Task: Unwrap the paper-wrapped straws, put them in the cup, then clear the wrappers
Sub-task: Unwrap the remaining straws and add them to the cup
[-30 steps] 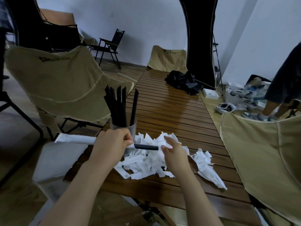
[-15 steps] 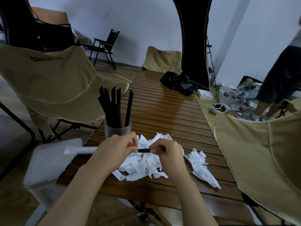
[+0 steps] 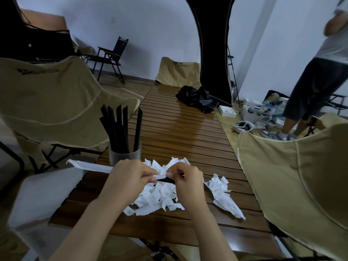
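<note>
While both hands meet just below the middle of the frame, a wrapped straw stretches between them and out to the left. The left hand curls round the paper-covered part, whose white end sticks out past the knuckles toward the left edge of the counter. The right hand pinches the bared black tip in the narrow gap between the two hands, with a strip of torn paper at its fingertips. Under and beside the hands lies a heap of white wrappers, spreading to the lower right. Just above the left hand stands the cup, holding several black straws upright.
</note>
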The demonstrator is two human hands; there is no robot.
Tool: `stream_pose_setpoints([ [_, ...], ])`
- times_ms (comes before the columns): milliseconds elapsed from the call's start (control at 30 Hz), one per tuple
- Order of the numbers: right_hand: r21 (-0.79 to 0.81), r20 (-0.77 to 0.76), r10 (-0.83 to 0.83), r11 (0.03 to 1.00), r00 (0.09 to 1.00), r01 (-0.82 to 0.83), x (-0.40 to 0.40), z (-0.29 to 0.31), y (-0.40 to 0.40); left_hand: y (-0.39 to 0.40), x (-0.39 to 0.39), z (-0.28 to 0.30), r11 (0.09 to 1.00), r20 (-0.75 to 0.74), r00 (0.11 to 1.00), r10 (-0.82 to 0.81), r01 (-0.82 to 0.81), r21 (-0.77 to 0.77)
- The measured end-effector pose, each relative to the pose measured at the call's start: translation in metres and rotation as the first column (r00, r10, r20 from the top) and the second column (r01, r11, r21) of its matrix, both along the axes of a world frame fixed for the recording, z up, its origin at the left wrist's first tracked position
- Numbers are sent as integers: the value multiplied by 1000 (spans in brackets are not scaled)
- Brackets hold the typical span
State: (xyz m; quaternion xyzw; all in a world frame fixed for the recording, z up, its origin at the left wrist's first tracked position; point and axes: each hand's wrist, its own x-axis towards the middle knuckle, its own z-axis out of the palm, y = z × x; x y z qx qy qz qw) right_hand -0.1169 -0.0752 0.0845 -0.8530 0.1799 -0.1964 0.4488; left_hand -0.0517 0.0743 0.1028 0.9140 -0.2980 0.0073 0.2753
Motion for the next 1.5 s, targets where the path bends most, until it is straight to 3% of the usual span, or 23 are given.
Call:
stream_pose_setpoints([
  [200,187,-8,-104,977,995,104,3,-2,4,-10,-1,2,999,70,997,-18,15,47],
  [333,287,-33,-229,930,973,229,3,-4,-2,-12,1,5,996,33,996,-84,82,47],
  [533,315,-45,-352,883,935,347,1,-11,-18,-5,-1,1,999,85,996,7,-11,46],
  [633,229,-108,-271,930,957,289,-1,-12,-20,-2,-2,-2,998,101,994,40,-45,42],
  [767,-21,-157,-155,988,975,153,-2,-8,-17,-2,1,-5,998,123,991,43,-49,50],
  [967,-383,-81,21,922,996,-51,0,-4,-7,-5,2,-6,999,148,988,35,-40,32],
  [1100,-389,-110,230,885,967,-255,-2,2,5,-8,2,-6,999,125,992,10,-14,33],
  [1233,-359,-76,196,909,978,-210,-2,1,0,-5,2,-4,1000,123,992,11,-10,-15],
  [1500,-414,-23,182,893,983,-175,-6,1,-12,9,9,0,998,123,992,-19,12,62],
])
